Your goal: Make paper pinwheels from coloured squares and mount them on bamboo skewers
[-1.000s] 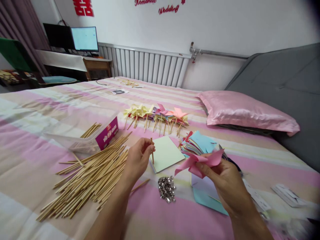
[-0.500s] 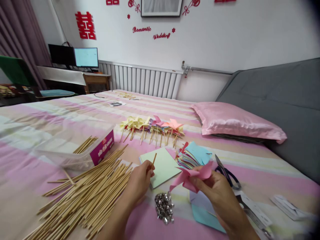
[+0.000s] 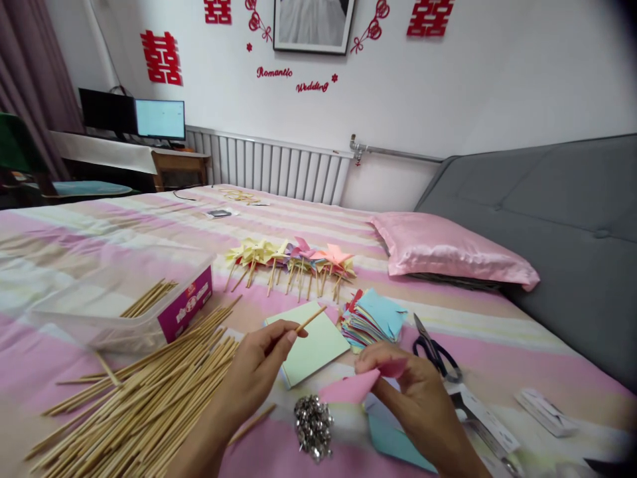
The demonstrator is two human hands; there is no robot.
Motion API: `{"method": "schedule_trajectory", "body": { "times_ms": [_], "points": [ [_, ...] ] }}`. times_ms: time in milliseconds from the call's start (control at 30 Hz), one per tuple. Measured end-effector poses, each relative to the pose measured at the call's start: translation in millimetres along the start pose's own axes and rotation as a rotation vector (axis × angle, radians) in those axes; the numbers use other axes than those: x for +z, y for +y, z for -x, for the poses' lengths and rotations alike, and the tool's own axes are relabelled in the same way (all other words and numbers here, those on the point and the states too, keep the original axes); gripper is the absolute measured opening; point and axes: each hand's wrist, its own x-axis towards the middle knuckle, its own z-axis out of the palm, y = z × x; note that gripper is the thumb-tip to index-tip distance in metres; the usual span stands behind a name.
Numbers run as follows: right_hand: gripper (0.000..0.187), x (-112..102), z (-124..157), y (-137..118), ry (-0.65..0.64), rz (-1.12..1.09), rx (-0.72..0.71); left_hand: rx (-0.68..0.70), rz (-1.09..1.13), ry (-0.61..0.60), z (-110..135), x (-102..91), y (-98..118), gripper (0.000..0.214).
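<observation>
The left hand (image 3: 261,358) pinches a thin stick (image 3: 314,317), its tip jutting past the fingers, seemingly to leave that end free. The right hand (image 3: 418,392) grips folded pink paper (image 3: 351,388) between thumb and fingers, probably so the folds stay together. Shiny metal pins (image 3: 313,425) lie heaped between the forearms, within easy reach of both hands. Loose sticks (image 3: 144,405) spread beside the left arm, scissors (image 3: 432,352) lie beyond the right hand, and paper pinwheels (image 3: 293,257) rest farther back, perhaps to avoid crushing.
</observation>
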Motion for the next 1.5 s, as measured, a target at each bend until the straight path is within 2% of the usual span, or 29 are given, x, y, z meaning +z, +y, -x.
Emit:
{"method": "schedule_trajectory", "body": {
  "times_ms": [133,267,533,800,1267,1500],
  "points": [
    [0.008,0,0,-3,-0.063,0.127,-0.224,0.007,-0.022,-0.055,6,-8.0,14,0.03],
    [0.009,0,1,-7,0.013,0.25,-0.307,0.02,-0.042,-0.168,11,-11.9,22,0.028],
    [0.018,0,0,-7,0.043,0.339,-0.35,0.051,-0.078,-0.2,13,-14.2,26,0.024],
    [0.025,4,-1,-7,0.033,0.291,-0.373,0.086,-0.14,-0.211,11,-12.2,24,0.021],
    [0.021,5,1,-6,0.077,0.295,-0.384,0.124,-0.195,-0.17,14,-12.3,23,0.02],
    [0.021,5,1,-3,0.103,0.31,-0.43,0.108,-0.199,-0.226,14,-13.4,30,0.021]
  ]
}}
